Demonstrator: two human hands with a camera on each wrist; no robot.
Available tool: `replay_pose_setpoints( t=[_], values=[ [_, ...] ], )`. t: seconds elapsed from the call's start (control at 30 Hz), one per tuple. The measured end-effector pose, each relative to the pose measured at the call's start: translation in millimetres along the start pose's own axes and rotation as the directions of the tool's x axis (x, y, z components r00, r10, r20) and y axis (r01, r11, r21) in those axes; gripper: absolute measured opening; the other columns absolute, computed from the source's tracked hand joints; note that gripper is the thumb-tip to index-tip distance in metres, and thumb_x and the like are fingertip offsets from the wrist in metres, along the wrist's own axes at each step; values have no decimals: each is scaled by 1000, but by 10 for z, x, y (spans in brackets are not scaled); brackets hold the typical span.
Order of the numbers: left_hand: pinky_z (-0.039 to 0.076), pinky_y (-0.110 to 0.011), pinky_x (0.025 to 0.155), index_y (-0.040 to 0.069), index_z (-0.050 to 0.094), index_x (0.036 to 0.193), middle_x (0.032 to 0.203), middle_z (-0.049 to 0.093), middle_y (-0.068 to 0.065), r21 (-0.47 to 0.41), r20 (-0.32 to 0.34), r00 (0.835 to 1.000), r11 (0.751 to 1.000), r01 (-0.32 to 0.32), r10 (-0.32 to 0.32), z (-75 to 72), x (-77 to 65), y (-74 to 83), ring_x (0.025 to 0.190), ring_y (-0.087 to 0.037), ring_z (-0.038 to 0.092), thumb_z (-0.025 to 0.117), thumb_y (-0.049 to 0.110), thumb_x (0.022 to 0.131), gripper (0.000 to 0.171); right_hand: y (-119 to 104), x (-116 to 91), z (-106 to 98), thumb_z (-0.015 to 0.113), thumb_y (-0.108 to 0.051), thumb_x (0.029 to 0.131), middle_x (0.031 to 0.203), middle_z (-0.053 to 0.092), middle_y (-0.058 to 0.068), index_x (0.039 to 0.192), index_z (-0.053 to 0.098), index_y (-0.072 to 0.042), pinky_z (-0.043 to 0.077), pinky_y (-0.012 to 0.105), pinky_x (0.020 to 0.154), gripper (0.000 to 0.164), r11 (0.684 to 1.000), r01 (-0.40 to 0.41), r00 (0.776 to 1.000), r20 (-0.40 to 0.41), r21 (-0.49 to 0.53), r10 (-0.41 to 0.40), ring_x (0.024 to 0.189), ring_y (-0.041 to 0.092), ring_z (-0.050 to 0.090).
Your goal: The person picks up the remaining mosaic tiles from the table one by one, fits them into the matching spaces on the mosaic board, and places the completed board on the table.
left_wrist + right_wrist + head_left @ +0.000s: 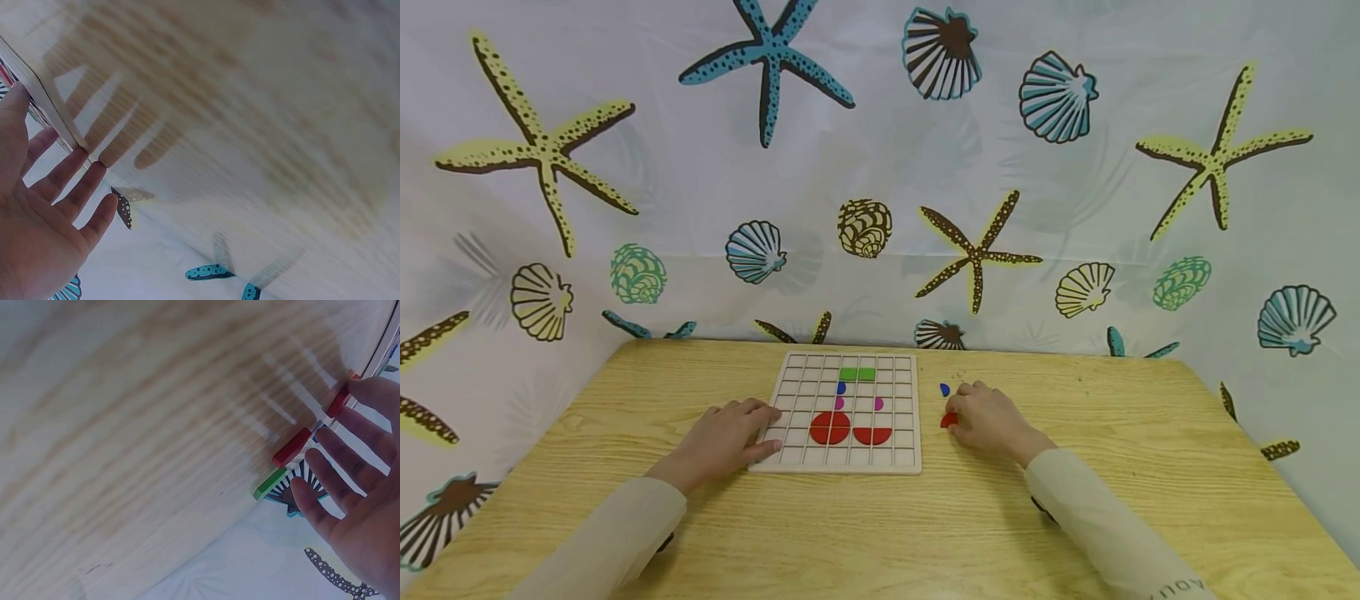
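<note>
My left hand [722, 437] rests at the left edge of a white grid board [835, 470], its fingers fairly straight in the left wrist view. On the board are a red circle [831, 427], a red half circle [872, 436], two green pieces [857, 374], a small blue piece [841, 388] and two pink pieces [878, 404]. Right of the board, my right hand [988, 419] pinches a red piece [341, 400] at the tabletop between thumb and index finger. A blue half circle [944, 389] lies just beyond that hand.
Another red piece [292, 448] and a green piece [270, 483] lie near the right fingertips in the right wrist view. The wooden table [880, 533] ends against a white curtain [820, 183] printed with starfish and shells.
</note>
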State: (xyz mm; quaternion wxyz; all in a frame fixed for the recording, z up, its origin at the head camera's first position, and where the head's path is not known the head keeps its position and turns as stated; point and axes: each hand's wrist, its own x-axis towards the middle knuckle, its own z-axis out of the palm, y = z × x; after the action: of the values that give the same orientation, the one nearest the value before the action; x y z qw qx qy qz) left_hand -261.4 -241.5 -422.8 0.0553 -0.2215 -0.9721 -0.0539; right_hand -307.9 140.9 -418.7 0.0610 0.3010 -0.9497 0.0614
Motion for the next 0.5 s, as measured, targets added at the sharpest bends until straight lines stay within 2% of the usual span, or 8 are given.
replay_pose_setpoints(
  t=[0.5],
  values=[
    [40, -57, 88, 11, 56, 123, 122, 56, -12, 1, 9, 1000, 1000, 8, -8, 0, 8, -6, 110, -35, 54, 58, 42, 86, 48, 12, 18, -2, 67, -23, 82, 95, 59, 0, 94, 67, -13, 47, 35, 72, 16, 1000, -3, 1000, 20, 29, 3, 85, 18, 51]
  ],
)
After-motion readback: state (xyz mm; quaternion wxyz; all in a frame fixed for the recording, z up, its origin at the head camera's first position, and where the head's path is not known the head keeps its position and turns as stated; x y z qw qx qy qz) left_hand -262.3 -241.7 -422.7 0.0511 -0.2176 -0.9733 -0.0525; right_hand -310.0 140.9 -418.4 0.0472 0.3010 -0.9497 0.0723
